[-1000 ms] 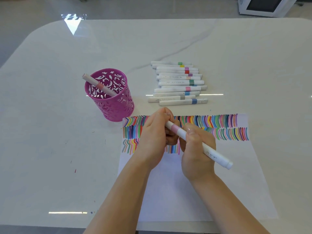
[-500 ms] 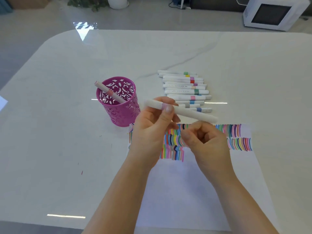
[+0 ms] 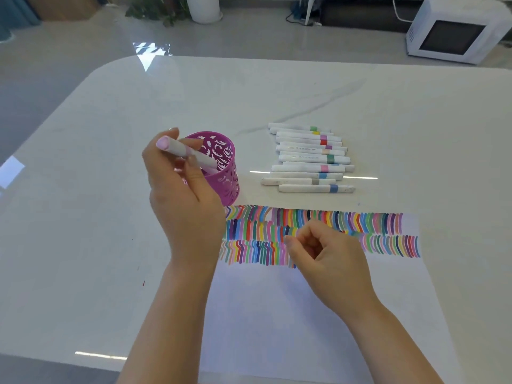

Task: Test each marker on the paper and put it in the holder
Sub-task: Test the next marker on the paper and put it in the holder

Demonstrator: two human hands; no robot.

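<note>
Currently the left hand (image 3: 184,206) holds a white marker (image 3: 185,151) with a lilac end cap — thumb and fingers closed around the barrel, lower end angled into the mouth of the purple holder (image 3: 221,173). Marker not yet released; its tip end sits at or just inside the rim, and I cannot tell whether it touches the wall. Whether another marker already stands in the holder is hidden by the hand.

Right hand (image 3: 329,259) hovers over the paper (image 3: 304,314), fingers loosely curled, holding nothing that shows.

Paper lies on the bench (image 3: 83,231) just in front of the holder. Three rows of short coloured strokes (image 3: 318,231) run across its top edge; the third row has a gap behind the right hand, so I cannot say it is complete. Lower part of the sheet is blank.

Remaining stock: a row of white markers (image 3: 310,157) with coloured bands lies side by side beyond the paper, to the right of the holder — roughly eleven or twelve, exact count unclear where they overlap.

Judgement on progress: the marker in hand is at the deposit step. Most of the task looks still ahead — the whole row on the bench awaits testing and dropping in. The many strokes on the sheet far outnumber the markers visible.
</note>
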